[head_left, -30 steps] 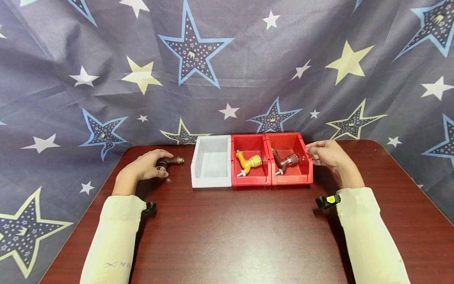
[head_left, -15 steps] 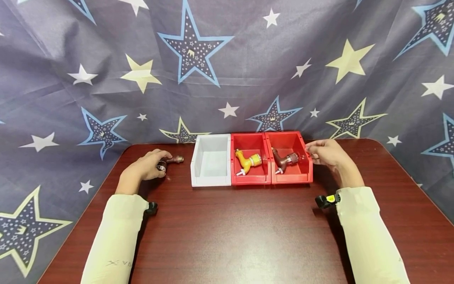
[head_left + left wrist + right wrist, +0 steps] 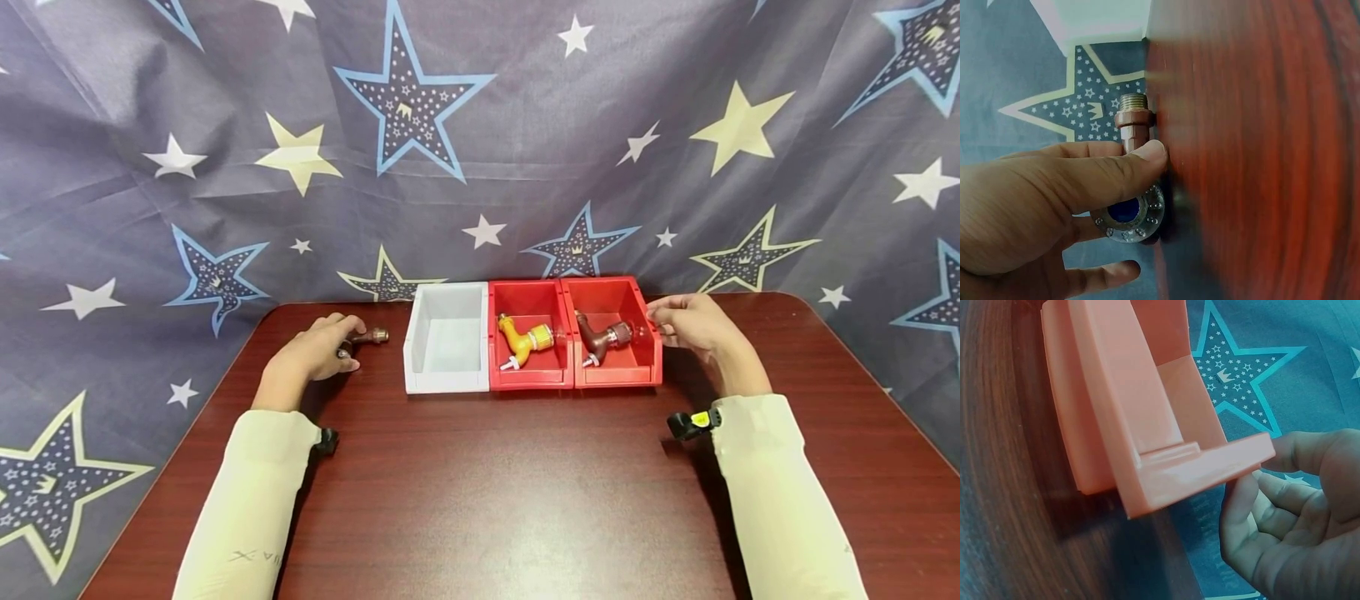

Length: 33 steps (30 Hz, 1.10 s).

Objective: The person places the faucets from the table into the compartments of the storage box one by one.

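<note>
At the table's left, my left hand (image 3: 317,346) holds a dark brown tap (image 3: 370,337) by its body, thumb on one side and fingers on the other. In the left wrist view the tap's threaded brass end (image 3: 1133,103) points away, and its clear round knob (image 3: 1154,212) shows below the thumb. My right hand (image 3: 693,325) pinches the side rim of the right-hand red bin (image 3: 617,379); thumb and forefinger meet that rim (image 3: 1235,456) in the right wrist view. A second brown tap (image 3: 600,340) lies in this bin.
Left of that bin stand another red bin (image 3: 531,381) with a yellow tap (image 3: 522,340) inside and a white bin (image 3: 447,383) with nothing in it. The three touch in a row on the brown table (image 3: 495,483), before a star-patterned cloth (image 3: 480,167).
My left hand has shifted slightly right and closed further round the tap, whose knob now shows less. The right hand and the bins stay in place.
</note>
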Tool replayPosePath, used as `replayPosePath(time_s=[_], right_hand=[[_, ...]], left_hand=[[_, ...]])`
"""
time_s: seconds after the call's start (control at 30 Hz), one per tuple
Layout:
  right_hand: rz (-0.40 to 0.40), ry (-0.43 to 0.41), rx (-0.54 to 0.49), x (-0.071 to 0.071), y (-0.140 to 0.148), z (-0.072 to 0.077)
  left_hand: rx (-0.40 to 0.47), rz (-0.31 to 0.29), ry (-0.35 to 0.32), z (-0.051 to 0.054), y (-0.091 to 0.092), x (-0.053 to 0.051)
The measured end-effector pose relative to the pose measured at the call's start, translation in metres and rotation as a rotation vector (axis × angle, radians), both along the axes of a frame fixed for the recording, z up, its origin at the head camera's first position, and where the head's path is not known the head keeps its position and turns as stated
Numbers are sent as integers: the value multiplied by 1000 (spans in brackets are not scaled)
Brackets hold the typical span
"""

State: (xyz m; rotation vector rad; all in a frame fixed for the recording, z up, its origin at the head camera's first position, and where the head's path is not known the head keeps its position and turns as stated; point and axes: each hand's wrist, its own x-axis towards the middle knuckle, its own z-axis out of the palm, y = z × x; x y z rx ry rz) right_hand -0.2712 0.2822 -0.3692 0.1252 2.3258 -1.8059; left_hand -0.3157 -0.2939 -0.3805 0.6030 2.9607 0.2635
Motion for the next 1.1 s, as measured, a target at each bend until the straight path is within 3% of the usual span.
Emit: replayPosePath(time_s=[0.53,0.67,0.9,1.1], right_hand=[[0,8,22,0,3,-2],[7,10,19,1,2,-1],[12,12,3,1,0,0],[12,8,-7,2,0,0]], left_hand=[[-74,57,19,0,17,0],[-45,25,23,-1,13,-1],[79,-69,17,-3,0,-3],[81,-55,8,-5,0,-4]])
